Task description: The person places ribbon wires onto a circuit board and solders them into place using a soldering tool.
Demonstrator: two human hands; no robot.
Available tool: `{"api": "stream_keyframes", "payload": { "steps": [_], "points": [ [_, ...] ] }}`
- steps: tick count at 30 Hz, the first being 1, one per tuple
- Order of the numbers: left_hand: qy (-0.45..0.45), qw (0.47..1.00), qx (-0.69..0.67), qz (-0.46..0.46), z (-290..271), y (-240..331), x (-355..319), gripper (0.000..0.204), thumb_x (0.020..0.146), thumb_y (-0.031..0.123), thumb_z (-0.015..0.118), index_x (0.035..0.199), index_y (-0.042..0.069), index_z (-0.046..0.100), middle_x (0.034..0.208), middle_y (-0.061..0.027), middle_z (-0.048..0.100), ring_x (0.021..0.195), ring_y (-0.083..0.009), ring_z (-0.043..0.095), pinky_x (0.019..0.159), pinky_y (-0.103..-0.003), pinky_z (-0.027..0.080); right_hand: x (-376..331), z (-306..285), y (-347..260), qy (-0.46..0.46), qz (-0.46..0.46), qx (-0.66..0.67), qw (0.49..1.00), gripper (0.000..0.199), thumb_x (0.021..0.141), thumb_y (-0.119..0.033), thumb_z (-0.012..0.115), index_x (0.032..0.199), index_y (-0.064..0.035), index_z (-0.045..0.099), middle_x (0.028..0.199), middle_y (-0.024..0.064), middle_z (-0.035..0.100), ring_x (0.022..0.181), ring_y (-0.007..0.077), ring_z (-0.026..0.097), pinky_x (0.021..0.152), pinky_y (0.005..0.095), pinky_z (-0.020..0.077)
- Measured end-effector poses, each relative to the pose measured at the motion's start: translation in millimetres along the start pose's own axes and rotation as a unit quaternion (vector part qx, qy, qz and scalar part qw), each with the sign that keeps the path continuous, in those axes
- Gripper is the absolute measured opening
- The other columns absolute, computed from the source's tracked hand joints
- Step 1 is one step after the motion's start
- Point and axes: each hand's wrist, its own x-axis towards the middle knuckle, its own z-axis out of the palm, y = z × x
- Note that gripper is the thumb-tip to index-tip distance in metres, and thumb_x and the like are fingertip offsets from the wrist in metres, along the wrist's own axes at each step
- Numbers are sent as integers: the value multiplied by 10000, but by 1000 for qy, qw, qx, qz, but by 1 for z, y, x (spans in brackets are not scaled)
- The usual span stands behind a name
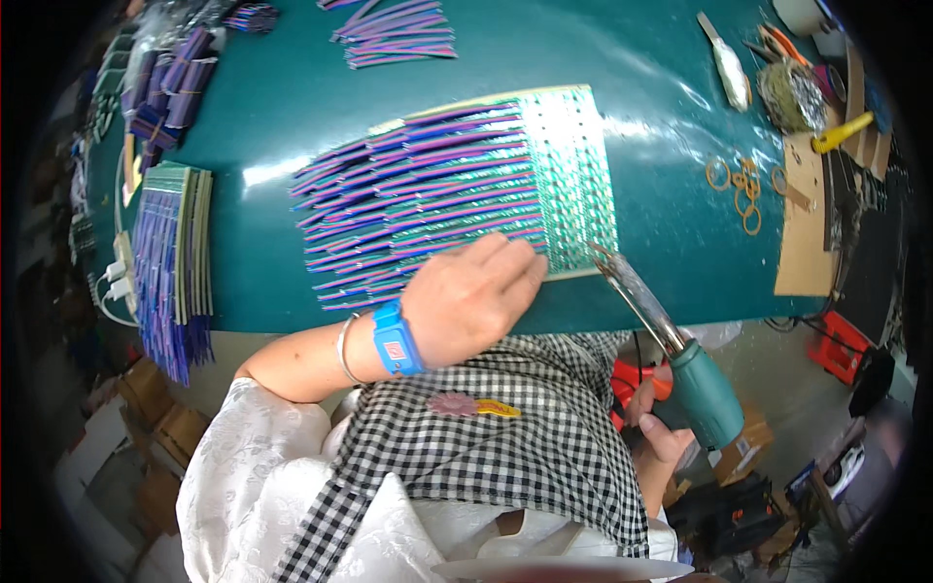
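Green board (573, 175) lies flat mid-worktop (661, 282), w/ rows of purple strips (418, 209) fanned across its left part, overlapping like shingles. Left hand (471, 296) rests palm-down on the near rows of strips, fingers spread flat, pressing, not clasping anything. Right hand (661, 428) is clenched round the handle of a heat gun (671, 340); metal nozzle tip sits just at the board's near right corner, angled up-left.

Judgement on doing it well: keep nozzle tip close over the board edge but off the surface, sweep evenly along one row rather than dwelling, since strips look thin & could scorch or curl. Keep left fingers well back from the hot tip – they're near it now. Press flat so strips don't shift out of line.

Nearby: a stack of finished boards (175, 253) at far left, rubber bands (739, 189) to the right, well apart from the work.
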Motion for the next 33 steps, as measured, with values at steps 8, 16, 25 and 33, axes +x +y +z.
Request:
{"api": "stream_keyframes", "payload": {
  "steps": [8, 16, 25, 33],
  "points": [
    [75, 996, 18, -37, -53, -52, 30, 119, 752, 14, 706, 860, 62, 715, 814, -91, 672, 780, -278, 652, 693, -374, 547, 4, -4, -5, -9, -26, 8, 1000, 627, 734, 1, 651, 1326, 73, 460, 771, 82, 530, 619, 170, 537, 540, 294, 470],
    [132, 975, 145, -104, -49, -165, 61, 113, 784, 110, 752, 887, 64, 742, 871, -63, 690, 837, -264, 630, 725, -363, 520, 7, -6, 0, -74, -59, -16, 995, 644, 749, 43, 605, 1371, 62, 441, 833, 93, 544, 640, 170, 546, 566, 298, 492],
    [154, 975, 120, -104, -49, -158, 64, 91, 801, 83, 739, 891, 73, 733, 867, -47, 696, 828, -226, 624, 723, -343, 516, 10, -9, 2, -63, -51, -5, 997, 649, 764, 17, 644, 1383, 59, 455, 791, 97, 540, 615, 173, 534, 565, 289, 477],
    [108, 983, 138, -49, -50, -160, 64, 94, 790, 51, 737, 880, 56, 708, 909, -60, 660, 879, -238, 600, 748, -349, 511, 8, -8, 4, -56, -50, -6, 997, 639, 768, 29, 647, 1378, 62, 458, 780, 95, 545, 610, 161, 533, 555, 280, 459]
  ]
}}
